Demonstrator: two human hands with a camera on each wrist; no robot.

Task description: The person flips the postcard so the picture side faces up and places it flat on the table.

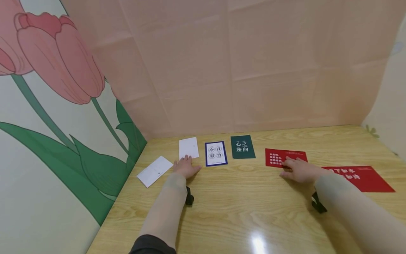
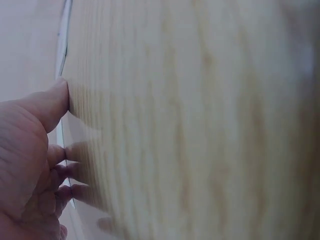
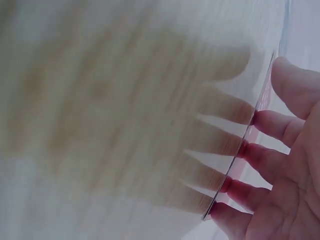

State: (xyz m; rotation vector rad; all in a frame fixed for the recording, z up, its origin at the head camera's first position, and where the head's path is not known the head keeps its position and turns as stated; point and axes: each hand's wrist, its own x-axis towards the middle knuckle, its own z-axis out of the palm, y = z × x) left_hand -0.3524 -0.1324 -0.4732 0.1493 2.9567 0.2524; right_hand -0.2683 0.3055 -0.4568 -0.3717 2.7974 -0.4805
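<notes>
My left hand (image 1: 185,168) reaches to the near edge of a small white card (image 1: 188,147) lying flat, its fingertips at that edge and the thumb spread to the right. In the left wrist view the fingers (image 2: 57,155) meet the card's thin edge low over the wood. Over the right part of a red card (image 1: 274,154) with white Chinese characters lies my right hand (image 1: 299,170), fingers extended. The right wrist view shows several fingertips (image 3: 235,184) lined up along the red card's edge, with the thumb apart above them.
Left of my left hand lies a slanted white card (image 1: 154,171). Between the hands are a blue-bordered card (image 1: 216,153) and a dark green card (image 1: 243,153). A larger red card (image 1: 372,180) is partly behind my right forearm. A pinkish sheet (image 1: 253,70) backs the wooden table (image 1: 234,204).
</notes>
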